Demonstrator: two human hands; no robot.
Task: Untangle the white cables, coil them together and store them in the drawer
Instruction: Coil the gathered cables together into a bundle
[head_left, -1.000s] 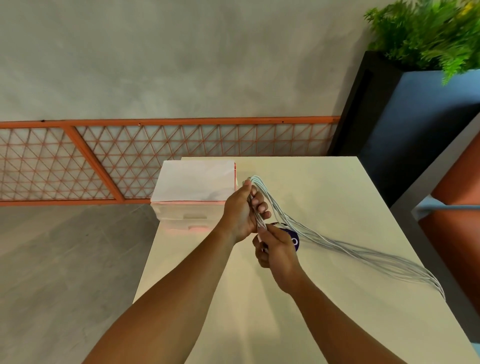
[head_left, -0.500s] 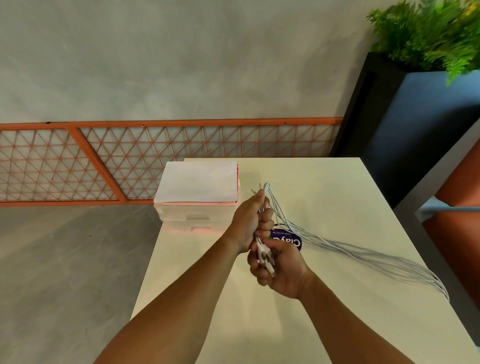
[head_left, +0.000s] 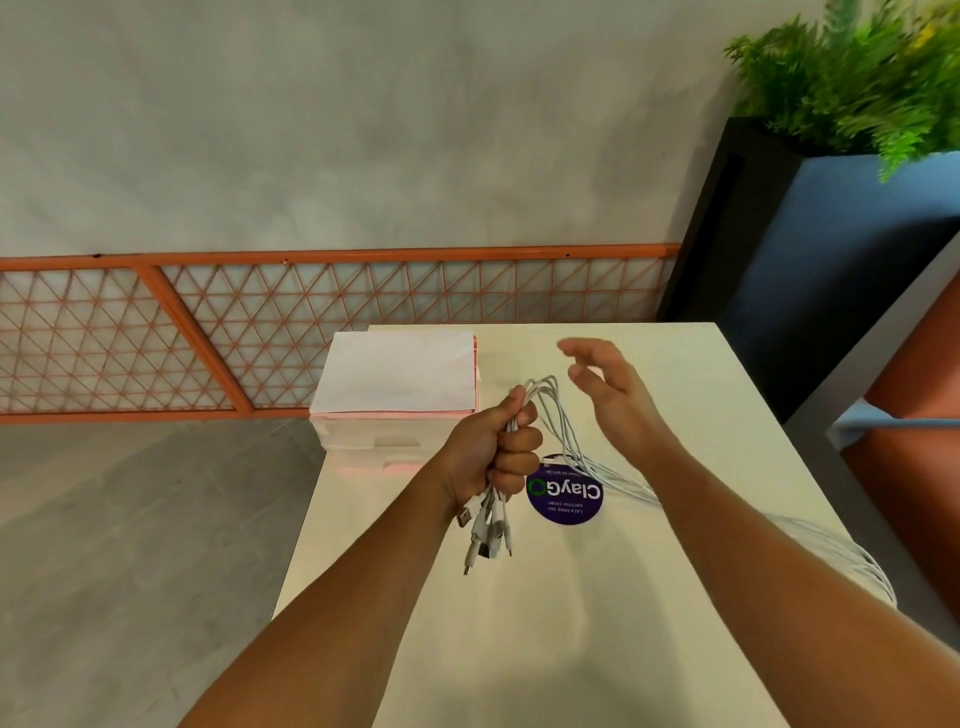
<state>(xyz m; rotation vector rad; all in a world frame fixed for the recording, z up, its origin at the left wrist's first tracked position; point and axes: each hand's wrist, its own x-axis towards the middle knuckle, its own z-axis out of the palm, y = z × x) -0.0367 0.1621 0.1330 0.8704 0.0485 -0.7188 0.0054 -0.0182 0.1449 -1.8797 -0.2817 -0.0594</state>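
Left hand (head_left: 491, 449) grip around white cables (head_left: 558, 415), plugs dangling below

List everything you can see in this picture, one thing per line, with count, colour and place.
table: one, cream, centre
cables: several, white, held over table, trailing right
drawers: one unit, pale pink, table's far left corner
paper: one, white, atop drawers
sticker: one, purple, on table beside cables
plant: one, green, top right
lattice: one, orange, along wall
left grip: holds cables
right grip: open, above table
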